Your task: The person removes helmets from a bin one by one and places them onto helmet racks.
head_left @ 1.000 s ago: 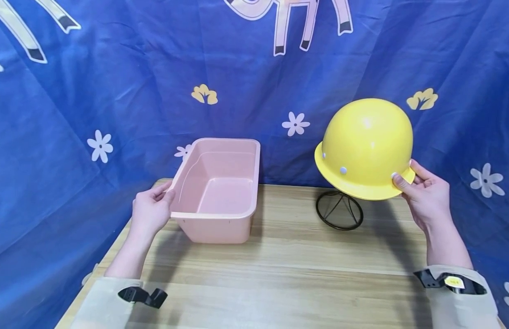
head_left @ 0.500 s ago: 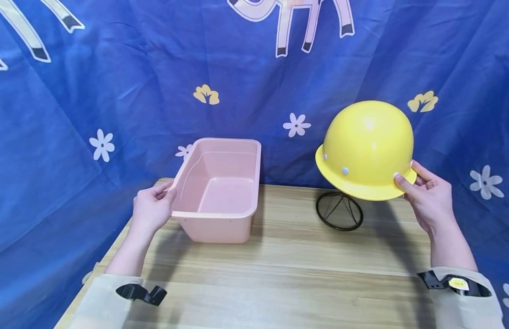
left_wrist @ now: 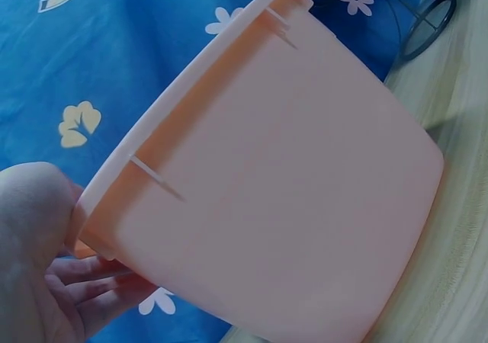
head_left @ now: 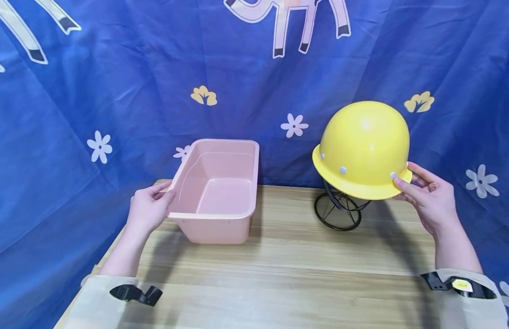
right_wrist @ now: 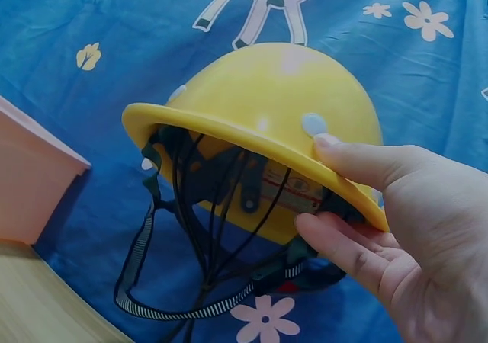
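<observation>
In the head view, a pink plastic bin (head_left: 213, 232) stands at the left of the wooden table. My left hand (head_left: 148, 206) pinches its rim at the near left corner, and the left wrist view shows fingers (left_wrist: 103, 293) under that rim. To the right, a yellow hard hat (head_left: 363, 148) sits tilted over a black wire stand (head_left: 338, 229). My right hand (head_left: 433, 201) holds the hat's brim, thumb on top near a white rivet and fingers beneath. A dark striped chin strap (right_wrist: 136, 263) loops below the hat, and wires run up inside it.
A wooden table (head_left: 254, 288) spans the front, its left edge running beside my left arm. Close behind hangs a blue cloth (head_left: 246, 105) printed with flowers and animal legs. The bin's side and the wire stand have a gap of tabletop between them.
The dark chin strap now shows below the hat's brim in front of the stand; earlier it was out of sight. Both hands keep their grips, and the bin stays in place.
</observation>
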`<state>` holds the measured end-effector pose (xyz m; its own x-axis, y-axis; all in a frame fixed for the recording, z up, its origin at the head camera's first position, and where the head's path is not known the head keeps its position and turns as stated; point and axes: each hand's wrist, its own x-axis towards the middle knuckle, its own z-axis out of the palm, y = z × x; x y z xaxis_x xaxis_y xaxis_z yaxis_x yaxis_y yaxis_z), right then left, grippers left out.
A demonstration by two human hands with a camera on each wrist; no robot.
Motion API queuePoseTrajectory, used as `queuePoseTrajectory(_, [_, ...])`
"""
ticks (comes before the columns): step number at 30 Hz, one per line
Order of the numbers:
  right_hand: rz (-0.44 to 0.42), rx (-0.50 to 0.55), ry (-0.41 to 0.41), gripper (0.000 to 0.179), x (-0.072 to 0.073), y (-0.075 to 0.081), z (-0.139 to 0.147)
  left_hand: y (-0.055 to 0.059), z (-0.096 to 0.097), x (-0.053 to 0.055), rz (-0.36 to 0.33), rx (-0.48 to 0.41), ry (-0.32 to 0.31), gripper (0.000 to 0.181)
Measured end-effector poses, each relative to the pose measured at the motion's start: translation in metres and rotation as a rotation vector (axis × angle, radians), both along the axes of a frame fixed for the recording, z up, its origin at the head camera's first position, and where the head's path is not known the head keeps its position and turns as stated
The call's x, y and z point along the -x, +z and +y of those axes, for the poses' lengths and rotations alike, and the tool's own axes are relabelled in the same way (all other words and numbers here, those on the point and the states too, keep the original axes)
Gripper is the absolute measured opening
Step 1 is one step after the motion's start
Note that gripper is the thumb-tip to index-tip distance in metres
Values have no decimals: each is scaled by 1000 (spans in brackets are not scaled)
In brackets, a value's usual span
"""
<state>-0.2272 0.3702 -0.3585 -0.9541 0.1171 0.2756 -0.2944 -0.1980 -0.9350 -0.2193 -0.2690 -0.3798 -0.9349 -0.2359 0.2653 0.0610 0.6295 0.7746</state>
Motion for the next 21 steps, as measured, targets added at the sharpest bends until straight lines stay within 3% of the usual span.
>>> queuePoseTrajectory(5, [11, -56, -19, 59, -2, 0, 2, 1, -5, 0, 7, 42, -21, 50])
queuePoseTrajectory(10, [-13, -210, -82, 67, -6, 1, 8, 5, -8, 3, -3, 84, -38, 53])
queuePoseTrajectory(12, [-23, -290, -117, 70, -9, 2, 12, 8, -9, 4, -9, 90, -46, 56])
queuePoseTrajectory(19, [-27, -753, -324, 80, -17, 7, 19, 25, -9, 4, -10, 127, -61, 62])
queuePoseTrajectory(21, [-14, -820, -373, 83, -20, 8, 21, 30, -8, 3, -1, 129, -65, 63])
